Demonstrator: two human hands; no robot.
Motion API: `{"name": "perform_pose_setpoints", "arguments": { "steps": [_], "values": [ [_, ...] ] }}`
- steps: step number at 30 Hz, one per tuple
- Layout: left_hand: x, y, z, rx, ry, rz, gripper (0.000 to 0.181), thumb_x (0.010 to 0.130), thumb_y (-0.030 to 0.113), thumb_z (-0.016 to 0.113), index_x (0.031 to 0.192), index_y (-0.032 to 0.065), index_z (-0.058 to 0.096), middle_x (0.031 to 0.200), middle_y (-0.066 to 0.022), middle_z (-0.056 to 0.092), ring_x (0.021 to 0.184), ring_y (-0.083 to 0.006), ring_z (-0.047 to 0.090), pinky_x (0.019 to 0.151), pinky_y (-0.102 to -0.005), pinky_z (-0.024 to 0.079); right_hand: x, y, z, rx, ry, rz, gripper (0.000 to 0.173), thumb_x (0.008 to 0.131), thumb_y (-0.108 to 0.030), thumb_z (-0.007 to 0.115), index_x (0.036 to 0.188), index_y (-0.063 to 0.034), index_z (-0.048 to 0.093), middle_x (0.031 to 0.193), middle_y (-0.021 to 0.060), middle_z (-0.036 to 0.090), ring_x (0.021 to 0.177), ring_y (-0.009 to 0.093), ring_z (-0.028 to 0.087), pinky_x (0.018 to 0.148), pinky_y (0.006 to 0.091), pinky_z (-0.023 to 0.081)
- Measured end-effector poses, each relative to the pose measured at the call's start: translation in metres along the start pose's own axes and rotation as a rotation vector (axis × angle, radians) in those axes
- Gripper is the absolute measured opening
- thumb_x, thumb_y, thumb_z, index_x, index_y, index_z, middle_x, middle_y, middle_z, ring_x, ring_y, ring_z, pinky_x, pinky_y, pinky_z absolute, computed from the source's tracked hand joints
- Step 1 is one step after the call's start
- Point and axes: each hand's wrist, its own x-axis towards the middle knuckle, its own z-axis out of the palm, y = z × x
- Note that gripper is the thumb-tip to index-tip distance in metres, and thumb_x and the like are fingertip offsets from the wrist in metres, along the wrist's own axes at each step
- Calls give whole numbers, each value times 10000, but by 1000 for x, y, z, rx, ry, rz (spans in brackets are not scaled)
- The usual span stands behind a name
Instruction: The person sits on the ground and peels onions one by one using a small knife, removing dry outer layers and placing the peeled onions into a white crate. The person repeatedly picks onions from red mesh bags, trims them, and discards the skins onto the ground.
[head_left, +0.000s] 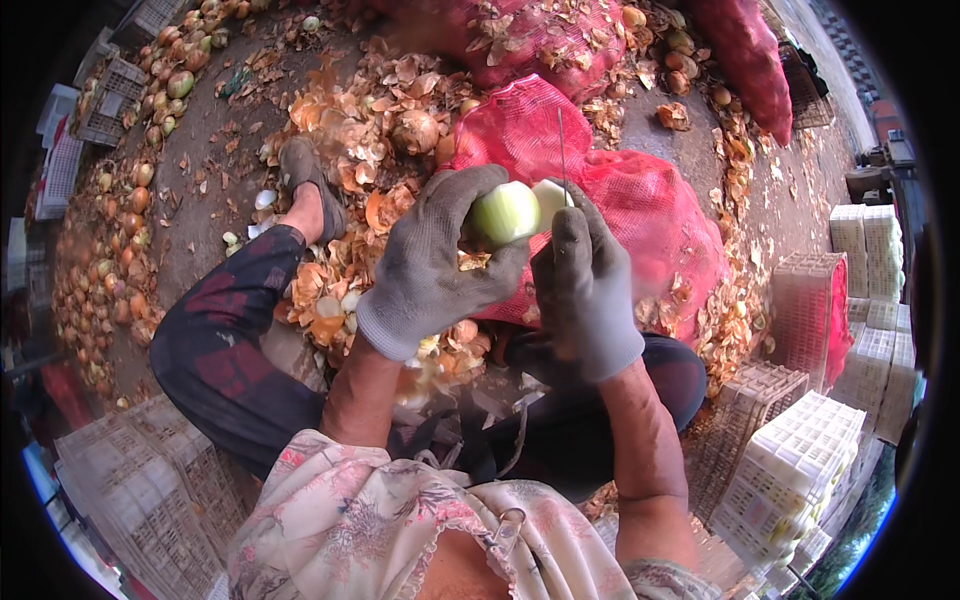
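My left hand (442, 262), in a grey coated work glove, grips a peeled pale green onion (505, 214) between thumb and fingers. Right beside it, my gloved right hand (581, 277) is closed around a knife, whose thin blade (562, 146) points away from me and is seen edge-on. A white slice of onion (551, 201) lies between the blade and the whole onion. The knife's handle is hidden in the glove. Beneath and beyond the hands spreads a red mesh sack (637, 225). Papery onion skins (330, 285) are heaped between my legs.
Fuller red mesh sacks (540, 45) lie at the top. Loose onions (112, 277) cover the ground at left. Stacked plastic crates (142, 480) stand at lower left, with more white crates (795, 450) on the right. An unpeeled onion (417, 131) rests among the skins.
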Motion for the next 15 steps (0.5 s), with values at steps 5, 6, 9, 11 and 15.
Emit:
{"name": "perform_pose_setpoints", "arguments": {
  "steps": [5, 6, 9, 11, 15],
  "values": [
    [2, -5, 4, -708, 110, -229, 403, 716, 39, 634, 1091, 8, 489, 1006, -75, 566, 893, -178, 575, 825, -279, 459, 1, -15, -4, 299, 51, 131, 336, 893, -393, 480, 975, -69, 512, 508, -45, 361, 378, 38, 312, 320, 182, 257],
    [4, -11, 4, -774, 105, -293, 400, 734, 46, 614, 1109, 1, 482, 1029, -88, 569, 924, -173, 571, 852, -282, 453, -1, -24, -4, 426, 76, 194, 343, 886, -408, 488, 958, -73, 508, 502, -41, 361, 365, 43, 311, 305, 185, 252],
    [5, -31, 15, -1427, 95, -406, 414, 748, 88, 610, 1131, 5, 477, 1038, -117, 574, 937, -190, 574, 836, -291, 472, -5, -36, 1, 605, 141, 263, 365, 882, -413, 492, 977, -61, 503, 504, -32, 364, 374, 46, 326, 316, 183, 262],
    [5, -36, 16, -1509, 105, -421, 393, 770, 87, 570, 1148, 33, 477, 1051, -125, 575, 946, -198, 576, 827, -307, 488, -5, -31, -2, 570, 133, 237, 365, 891, -382, 482, 1030, -46, 498, 559, -13, 394, 434, 58, 368, 360, 190, 292],
    [6, -42, 15, -1427, 207, -352, 386, 797, 64, 530, 1177, 59, 460, 1118, -109, 543, 1007, -203, 549, 863, -327, 474, -9, -27, -15, 179, -80, 88, 389, 901, -313, 475, 1154, -18, 473, 798, 55, 525, 663, 117, 523, 525, 232, 425]
  ]
}}
